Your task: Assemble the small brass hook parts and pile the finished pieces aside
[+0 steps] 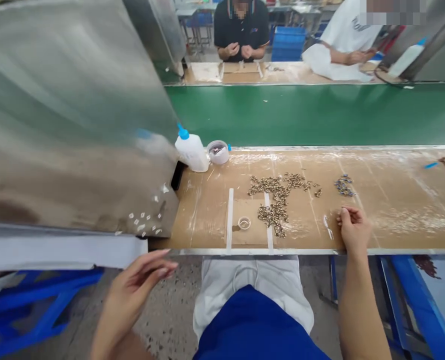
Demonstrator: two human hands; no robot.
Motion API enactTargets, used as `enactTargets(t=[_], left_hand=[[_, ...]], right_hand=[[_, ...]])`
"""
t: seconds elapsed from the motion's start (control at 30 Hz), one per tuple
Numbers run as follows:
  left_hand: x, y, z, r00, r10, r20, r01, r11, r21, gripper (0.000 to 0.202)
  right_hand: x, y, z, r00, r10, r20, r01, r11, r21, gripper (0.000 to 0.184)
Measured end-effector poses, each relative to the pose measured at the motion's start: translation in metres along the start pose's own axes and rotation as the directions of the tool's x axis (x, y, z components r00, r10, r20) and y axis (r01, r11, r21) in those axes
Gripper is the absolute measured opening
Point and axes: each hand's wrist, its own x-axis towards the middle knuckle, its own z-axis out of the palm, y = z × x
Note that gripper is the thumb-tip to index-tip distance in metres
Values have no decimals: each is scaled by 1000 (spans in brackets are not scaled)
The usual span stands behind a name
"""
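My left hand [142, 282] hangs in the air just off the table's front edge, left of my lap. Its fingers are stretched out with a gap to the thumb, and nothing shows in them. Over the right part of the table, my right hand [354, 229] has thumb and fingers curled together; whatever they may hold is too small to make out. Just left of it lies a thin white strip [328, 227]. Beyond it sits a small cluster of bluish metal pieces [344, 185]. A large pile of small brass-coloured parts [273, 215] spreads across the middle, beside a small clear round dish [244, 223].
A white squeeze bottle [192, 150] with a blue nozzle and a round tub [218, 152] stand at the back left. A metal housing [95, 150] blocks the left side. Past the table runs a green belt [301, 112], with two people seated across it.
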Motion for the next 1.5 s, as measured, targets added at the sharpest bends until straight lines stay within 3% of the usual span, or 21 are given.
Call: enactTargets(t=[0.1, 0.2, 0.3, 0.43, 0.53, 0.6, 0.67, 0.7, 0.77, 0.93, 1.07, 1.17, 1.3, 1.5], left_hand=[[18, 9, 45, 980, -86, 178, 129, 960, -249, 40], [40, 7, 84, 962, -83, 261, 176, 918, -356, 34], [51, 1, 114, 972, -41, 229, 142, 884, -446, 28], [47, -7, 145, 983, 8, 185, 81, 880, -468, 22], [41, -14, 160, 979, 6, 202, 89, 884, -460, 23], [39, -19, 163, 976, 13, 217, 88, 889, -450, 22], [39, -23, 162, 971, 27, 240, 85, 892, -445, 21], [39, -24, 161, 967, 33, 254, 85, 893, -442, 20], [40, -26, 159, 957, 46, 285, 85, 898, -432, 19], [39, -26, 156, 949, 88, 303, 31, 931, -365, 18], [39, -24, 156, 946, 124, 298, -28, 951, -308, 18], [39, -21, 155, 942, 145, 302, -56, 957, -285, 18], [40, -18, 155, 939, 182, 293, -111, 964, -243, 17], [41, -17, 156, 935, 215, 282, -157, 964, -213, 16]], right_hand=[[0, 1, -1, 1000, -17, -2, 17, 1000, -16, 58], [-2, -2, -3, 999, -25, -24, 24, 1000, -13, 56], [-8, -10, -2, 993, -66, -95, 69, 997, 36, 50], [-34, -31, 8, 958, -198, -208, 229, 964, 139, 40], [-70, -52, 24, 952, -304, -38, 305, 935, 183, 35], [-96, -65, 38, 912, -333, 238, 282, 933, 224, 30], [-118, -75, 55, 809, -289, 512, 187, 952, 241, 29], [-126, -78, 64, 746, -258, 614, 141, 962, 233, 31], [-135, -81, 81, 670, -204, 713, 87, 976, 198, 37], [-138, -79, 107, 678, -149, 720, 94, 989, 116, 33], [-138, -82, 109, 683, -264, 681, 252, 960, 119, 20], [-138, -86, 110, 639, -375, 671, 382, 913, 147, 15], [-136, -86, 117, 544, -455, 705, 446, 868, 216, 14], [-123, -90, 118, 504, -532, 680, 629, 766, 133, 17]])
